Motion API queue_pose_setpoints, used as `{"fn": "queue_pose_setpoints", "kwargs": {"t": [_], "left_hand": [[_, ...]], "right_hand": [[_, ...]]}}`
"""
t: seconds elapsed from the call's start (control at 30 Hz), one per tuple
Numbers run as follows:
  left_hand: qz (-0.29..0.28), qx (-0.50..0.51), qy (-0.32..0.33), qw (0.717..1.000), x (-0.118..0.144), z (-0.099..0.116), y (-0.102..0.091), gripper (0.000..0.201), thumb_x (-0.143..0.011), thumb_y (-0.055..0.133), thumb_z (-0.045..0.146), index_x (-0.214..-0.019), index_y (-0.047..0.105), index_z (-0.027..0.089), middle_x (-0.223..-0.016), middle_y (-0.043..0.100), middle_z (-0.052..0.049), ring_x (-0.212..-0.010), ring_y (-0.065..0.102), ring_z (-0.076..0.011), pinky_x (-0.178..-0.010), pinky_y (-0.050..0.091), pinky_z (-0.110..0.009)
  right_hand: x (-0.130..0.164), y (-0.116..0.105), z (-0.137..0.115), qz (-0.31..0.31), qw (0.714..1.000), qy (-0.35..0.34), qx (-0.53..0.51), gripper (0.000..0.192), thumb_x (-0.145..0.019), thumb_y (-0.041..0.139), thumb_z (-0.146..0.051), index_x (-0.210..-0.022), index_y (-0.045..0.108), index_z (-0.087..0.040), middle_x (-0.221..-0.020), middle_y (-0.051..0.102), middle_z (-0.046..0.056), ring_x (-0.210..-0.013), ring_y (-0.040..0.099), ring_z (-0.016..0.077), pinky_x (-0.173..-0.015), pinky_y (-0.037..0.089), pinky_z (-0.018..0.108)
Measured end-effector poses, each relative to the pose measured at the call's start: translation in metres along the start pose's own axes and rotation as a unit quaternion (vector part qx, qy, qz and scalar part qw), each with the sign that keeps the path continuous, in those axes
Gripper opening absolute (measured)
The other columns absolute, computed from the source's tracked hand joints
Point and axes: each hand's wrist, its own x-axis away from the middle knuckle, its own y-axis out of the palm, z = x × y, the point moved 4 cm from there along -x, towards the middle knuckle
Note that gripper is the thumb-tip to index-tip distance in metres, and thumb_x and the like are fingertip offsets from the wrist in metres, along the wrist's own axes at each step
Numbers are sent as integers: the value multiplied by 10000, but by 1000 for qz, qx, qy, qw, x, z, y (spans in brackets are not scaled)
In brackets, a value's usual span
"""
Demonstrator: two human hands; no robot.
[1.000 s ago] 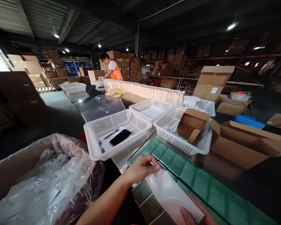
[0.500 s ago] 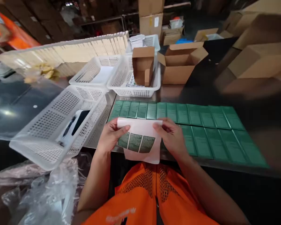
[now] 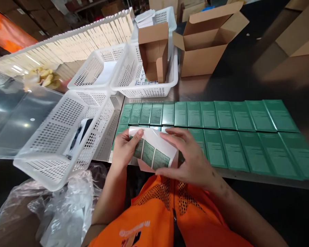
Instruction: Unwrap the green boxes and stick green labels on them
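Note:
My left hand (image 3: 125,147) and my right hand (image 3: 189,156) hold a white label sheet (image 3: 154,151) between them, close to my chest. The sheet carries three green labels side by side. My left thumb pins its left edge; my right fingers lie over its right end. Just beyond it, two rows of green boxes (image 3: 221,130) lie flat and edge to edge on the dark table (image 3: 247,79). My orange mesh vest (image 3: 167,212) fills the bottom of the view.
A white perforated basket (image 3: 59,137) at left holds a phone and a pen. Two more white baskets (image 3: 134,68) stand behind, one with a small open carton (image 3: 154,51). A bigger open cardboard box (image 3: 208,37) sits at the back. A plastic bag (image 3: 54,206) lies at lower left.
My view has dropped from the warehouse to the table. The sheet, first held low at one side, is now gripped by both hands, tilted, with my right hand lying over its right end.

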Motion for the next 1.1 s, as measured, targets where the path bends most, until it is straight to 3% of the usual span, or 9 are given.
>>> {"fn": "queue_pose_setpoints", "kwargs": {"t": [0.13, 0.37, 0.5, 0.63, 0.73, 0.83, 0.93, 1.0, 1.1], "left_hand": [[-30, 29, -8, 999, 2, -2, -5, 345, -772, 802, 528, -870, 785, 198, -768, 703, -5, -667, 584, -134, -600, 454, -235], [-65, 100, -7, 993, 13, -2, -15, 541, -673, 917, 296, -1165, 693, 261, -761, 626, 40, -723, 604, -109, -706, 508, -211], [-37, 106, -10, 994, 20, -8, -18, 388, -669, 919, 304, -954, 661, 246, -944, 693, 4, -827, 643, -126, -758, 509, -236], [-101, 4, -11, 995, 22, -16, -12, 224, -802, 813, 407, -853, 708, 216, -1236, 685, -85, -1138, 635, -236, -971, 477, -358], [-107, -21, 46, 993, 22, -14, -12, 176, -846, 776, 380, -779, 715, 229, -1369, 657, -85, -1344, 546, -305, -1120, 392, -462], [-85, -17, 114, 990, 24, -6, -15, 117, -849, 781, 300, -769, 713, 247, -1492, 590, -41, -1446, 461, -292, -1145, 384, -466], [-84, 29, 131, 987, 27, 0, -15, 116, -865, 765, 250, -772, 695, 244, -1368, 689, -36, -1340, 579, -248, -1086, 453, -409], [-84, 76, 100, 988, 27, -1, -13, 122, -874, 759, 274, -788, 680, 239, -1099, 789, -33, -1086, 715, -211, -925, 537, -351], [-55, 106, 48, 992, 26, -6, -12, 214, -808, 822, 364, -760, 668, 223, -827, 786, -12, -765, 719, -171, -697, 536, -289]], "right_hand": [[6, 1, 12, 42, 998, 54, 3, 425, -872, 773, -205, -1287, 682, -224, -1169, 609, 85, -1092, 617, 219, -922, 574, 353], [13, 1, 33, 47, 972, 189, -131, 298, -926, 732, -297, -1223, 720, -313, -1029, 685, 13, -776, 645, 137, -637, 552, 256], [20, 4, 37, 111, 956, 221, -156, 210, -919, 746, -320, -1128, 729, -309, -1061, 721, 2, -798, 670, 145, -676, 549, 270], [24, 4, 36, 146, 965, 179, -128, 207, -918, 749, -280, -1117, 729, -333, -1068, 722, -17, -901, 679, 153, -732, 553, 262], [26, 2, 36, 146, 970, 169, -99, 208, -919, 753, -267, -1112, 734, -342, -1046, 742, -36, -900, 689, 138, -750, 552, 243], [26, -2, 35, 152, 971, 170, -77, 171, -913, 763, -260, -1063, 753, -341, -966, 766, -65, -806, 695, 109, -705, 535, 208], [26, -5, 34, 126, 971, 185, -80, 119, -925, 751, -294, -1037, 764, -333, -880, 764, -72, -701, 676, 94, -618, 503, 193], [25, -5, 35, 101, 970, 204, -87, 104, -956, 709, -322, -1045, 763, -323, -834, 751, -63, -663, 661, 93, -583, 483, 198], [23, -5, 35, 76, 968, 204, -125, 147, -890, 777, -355, -1029, 768, -308, -925, 738, -29, -793, 682, 133, -666, 518, 229]]}}
